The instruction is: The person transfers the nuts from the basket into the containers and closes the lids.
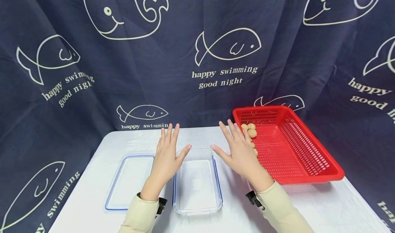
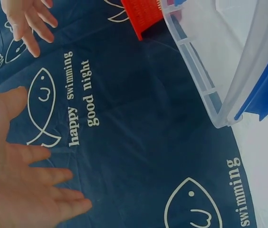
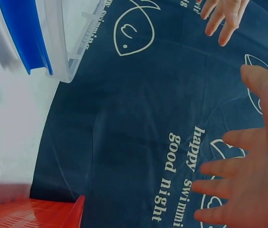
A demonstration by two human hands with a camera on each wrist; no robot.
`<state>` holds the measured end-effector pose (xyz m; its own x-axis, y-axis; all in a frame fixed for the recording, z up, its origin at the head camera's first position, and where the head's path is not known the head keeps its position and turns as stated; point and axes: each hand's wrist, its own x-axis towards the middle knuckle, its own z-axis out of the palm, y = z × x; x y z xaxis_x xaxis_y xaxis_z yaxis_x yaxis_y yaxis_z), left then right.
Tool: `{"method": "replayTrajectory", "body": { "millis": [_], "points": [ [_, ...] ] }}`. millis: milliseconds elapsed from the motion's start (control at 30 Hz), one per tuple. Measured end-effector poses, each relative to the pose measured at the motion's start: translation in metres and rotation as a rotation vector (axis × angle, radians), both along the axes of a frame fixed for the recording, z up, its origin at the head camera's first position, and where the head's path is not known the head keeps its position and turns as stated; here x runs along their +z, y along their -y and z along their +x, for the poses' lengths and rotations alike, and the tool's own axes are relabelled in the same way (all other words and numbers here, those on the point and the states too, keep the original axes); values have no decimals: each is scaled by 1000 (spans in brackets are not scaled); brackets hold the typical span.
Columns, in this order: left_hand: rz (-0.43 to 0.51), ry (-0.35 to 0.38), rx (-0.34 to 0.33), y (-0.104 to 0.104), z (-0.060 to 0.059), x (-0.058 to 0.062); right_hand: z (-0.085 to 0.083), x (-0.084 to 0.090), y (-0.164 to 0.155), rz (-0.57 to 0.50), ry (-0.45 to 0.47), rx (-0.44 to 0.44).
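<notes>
Both hands are held up above the table with fingers spread, and neither holds anything. In the head view the left hand (image 1: 167, 157) is over the gap between a clear lid with a blue seal (image 1: 131, 183) and a clear plastic food container with blue side clips (image 1: 197, 181). To the container's right, the right hand (image 1: 242, 154) hovers near the left rim of a red plastic basket (image 1: 290, 150). Several walnuts (image 1: 252, 133) lie along the basket's left side, partly hidden by the right hand. The container stands without its lid; I see nothing inside it.
A white table (image 1: 86, 198) carries the container, lid and basket. Behind and beside it hangs a dark blue curtain (image 1: 179, 89) printed with fish, whales and lettering. The basket takes up the table's right side and the lid lies flat at the left.
</notes>
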<state>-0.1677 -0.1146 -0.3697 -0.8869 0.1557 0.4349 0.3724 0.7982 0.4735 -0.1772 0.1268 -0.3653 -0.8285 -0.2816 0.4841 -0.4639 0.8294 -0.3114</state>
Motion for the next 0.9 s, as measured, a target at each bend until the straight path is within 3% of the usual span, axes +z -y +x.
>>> {"method": "replayTrajectory", "body": {
  "millis": [433,733,900],
  "points": [
    [280,83,-79,9,3,-6,0,0,2,-71,-15,40],
    [556,128,-137,14,3,-23,5,-4,3,-115,23,57],
    [668,200,-120,17,2,-35,8,-8,5,-164,76,81]
  ]
}}
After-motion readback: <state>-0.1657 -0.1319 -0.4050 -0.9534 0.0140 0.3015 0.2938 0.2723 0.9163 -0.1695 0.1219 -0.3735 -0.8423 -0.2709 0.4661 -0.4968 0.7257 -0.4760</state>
